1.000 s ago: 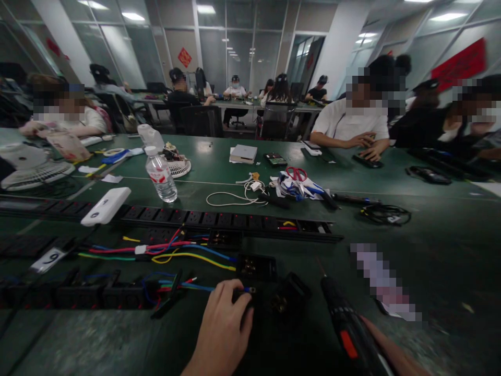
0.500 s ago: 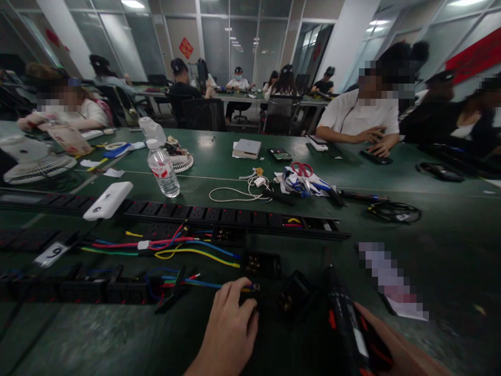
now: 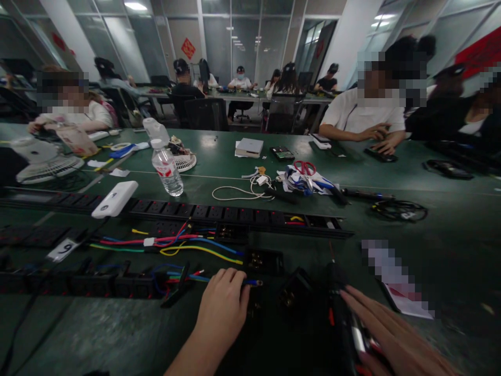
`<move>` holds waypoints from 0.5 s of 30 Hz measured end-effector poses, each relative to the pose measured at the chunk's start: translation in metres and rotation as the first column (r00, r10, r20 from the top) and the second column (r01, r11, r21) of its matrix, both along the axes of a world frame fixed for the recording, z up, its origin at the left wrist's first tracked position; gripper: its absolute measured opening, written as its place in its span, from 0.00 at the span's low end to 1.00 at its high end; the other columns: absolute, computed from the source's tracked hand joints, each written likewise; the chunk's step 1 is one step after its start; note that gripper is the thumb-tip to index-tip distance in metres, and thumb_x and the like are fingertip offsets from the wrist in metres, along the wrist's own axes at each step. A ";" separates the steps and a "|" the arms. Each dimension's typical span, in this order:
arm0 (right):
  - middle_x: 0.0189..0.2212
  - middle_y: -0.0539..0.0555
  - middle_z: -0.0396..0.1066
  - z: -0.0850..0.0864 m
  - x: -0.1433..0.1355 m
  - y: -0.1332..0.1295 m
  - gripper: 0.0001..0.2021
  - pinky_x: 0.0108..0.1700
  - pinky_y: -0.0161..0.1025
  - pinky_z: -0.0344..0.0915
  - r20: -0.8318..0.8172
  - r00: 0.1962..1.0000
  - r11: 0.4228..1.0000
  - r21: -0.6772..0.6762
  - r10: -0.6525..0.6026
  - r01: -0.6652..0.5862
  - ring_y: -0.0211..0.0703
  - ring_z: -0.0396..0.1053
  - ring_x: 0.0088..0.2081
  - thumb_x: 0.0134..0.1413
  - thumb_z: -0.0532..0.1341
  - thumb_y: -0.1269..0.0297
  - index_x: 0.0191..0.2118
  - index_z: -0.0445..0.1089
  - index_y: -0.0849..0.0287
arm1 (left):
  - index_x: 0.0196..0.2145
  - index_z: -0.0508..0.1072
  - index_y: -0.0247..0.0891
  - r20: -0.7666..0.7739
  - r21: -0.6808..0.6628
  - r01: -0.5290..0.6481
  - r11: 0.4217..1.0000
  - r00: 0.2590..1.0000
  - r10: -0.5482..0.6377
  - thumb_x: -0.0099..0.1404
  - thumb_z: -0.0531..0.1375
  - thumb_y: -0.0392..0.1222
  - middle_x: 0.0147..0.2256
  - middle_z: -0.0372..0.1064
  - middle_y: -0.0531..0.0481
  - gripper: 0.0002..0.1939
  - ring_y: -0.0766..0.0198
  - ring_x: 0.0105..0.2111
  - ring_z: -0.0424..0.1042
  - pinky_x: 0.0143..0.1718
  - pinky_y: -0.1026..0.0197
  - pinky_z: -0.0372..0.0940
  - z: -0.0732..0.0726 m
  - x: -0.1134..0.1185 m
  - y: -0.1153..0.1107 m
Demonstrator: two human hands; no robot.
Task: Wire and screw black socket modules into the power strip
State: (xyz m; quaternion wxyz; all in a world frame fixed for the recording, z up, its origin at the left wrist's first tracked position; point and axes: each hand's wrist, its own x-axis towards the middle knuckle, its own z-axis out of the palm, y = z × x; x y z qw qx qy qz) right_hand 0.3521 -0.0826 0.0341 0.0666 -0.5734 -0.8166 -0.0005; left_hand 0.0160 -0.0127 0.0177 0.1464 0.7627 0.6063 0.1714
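Note:
My left hand (image 3: 225,298) is closed, its fingers wrapped round a blue wire (image 3: 252,282) with a metal terminal on its end. This wire comes from a black power strip (image 3: 135,284) at the lower left. Near that hand lie a black plug housing (image 3: 264,260) with brass contacts and another dark housing (image 3: 293,290). On the right, a black electric screwdriver (image 3: 344,318) with orange parts points its bit away from me. Against its side lies my right hand (image 3: 391,331), fingers stretched out along the tool; the thumb shows low beside the handle.
Behind are a long power strip (image 3: 230,214), a white power bank (image 3: 115,199), a water bottle (image 3: 167,168) and red-handled scissors (image 3: 304,167) on gloves. A tag marked 9 (image 3: 62,249) lies left, a phone-like slab (image 3: 407,297) right. A co-worker (image 3: 364,115) sits opposite.
My right hand has shifted up over the screwdriver and its fingers have straightened; the tool has hardly moved. My left hand has closed further round the blue wire. The view has shifted slightly.

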 end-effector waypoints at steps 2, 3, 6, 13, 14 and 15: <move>0.69 0.57 0.50 0.020 -0.039 0.021 0.40 0.61 0.63 0.63 0.034 0.999 0.990 -0.140 -0.018 0.022 0.64 0.55 0.66 0.51 0.61 0.66 0.70 0.51 0.53 | 0.41 0.74 0.41 -0.018 -0.072 0.045 0.996 0.999 -0.047 0.70 0.54 0.37 0.39 0.73 0.48 0.09 0.55 0.42 0.70 0.47 0.53 0.64 0.005 0.001 0.006; 0.69 0.56 0.50 0.029 -0.058 0.033 0.40 0.64 0.62 0.58 0.061 0.998 0.977 -0.210 -0.032 0.044 0.63 0.51 0.67 0.49 0.63 0.68 0.69 0.54 0.55 | 0.40 0.74 0.41 -0.018 -0.096 0.068 0.993 0.997 -0.071 0.70 0.54 0.36 0.38 0.73 0.48 0.09 0.55 0.42 0.70 0.46 0.53 0.64 0.006 0.001 0.008; 0.68 0.62 0.53 0.039 -0.095 0.058 0.40 0.67 0.60 0.53 0.075 0.994 0.943 -0.318 -0.084 0.104 0.63 0.48 0.68 0.44 0.65 0.74 0.66 0.59 0.62 | 0.39 0.74 0.42 0.045 -0.137 0.122 0.983 0.992 -0.116 0.70 0.54 0.36 0.37 0.73 0.50 0.08 0.58 0.41 0.71 0.45 0.57 0.63 0.008 -0.002 0.013; 0.60 0.67 0.60 0.021 -0.103 0.058 0.36 0.58 0.56 0.67 -0.042 0.988 0.931 -0.343 -0.146 0.123 0.61 0.69 0.55 0.43 0.63 0.80 0.62 0.65 0.58 | 0.38 0.71 0.42 0.080 -0.158 0.115 0.981 0.991 -0.104 0.72 0.51 0.37 0.36 0.73 0.52 0.09 0.59 0.38 0.71 0.43 0.56 0.60 0.006 -0.005 0.012; 0.58 0.66 0.60 0.020 -0.104 0.056 0.35 0.56 0.54 0.69 -0.058 0.985 0.928 -0.349 -0.160 0.130 0.59 0.71 0.52 0.43 0.63 0.80 0.61 0.66 0.58 | 0.39 0.71 0.42 0.088 -0.162 0.118 0.980 0.991 -0.105 0.72 0.51 0.37 0.36 0.73 0.52 0.09 0.59 0.38 0.71 0.43 0.55 0.60 0.006 -0.006 0.012; 0.58 0.65 0.60 0.020 -0.105 0.055 0.33 0.54 0.52 0.71 -0.076 0.981 0.925 -0.353 -0.177 0.139 0.57 0.73 0.50 0.43 0.63 0.80 0.59 0.66 0.60 | 0.39 0.71 0.42 0.101 -0.166 0.125 0.978 0.989 -0.109 0.72 0.52 0.38 0.36 0.73 0.52 0.08 0.59 0.38 0.71 0.44 0.55 0.60 0.005 -0.007 0.012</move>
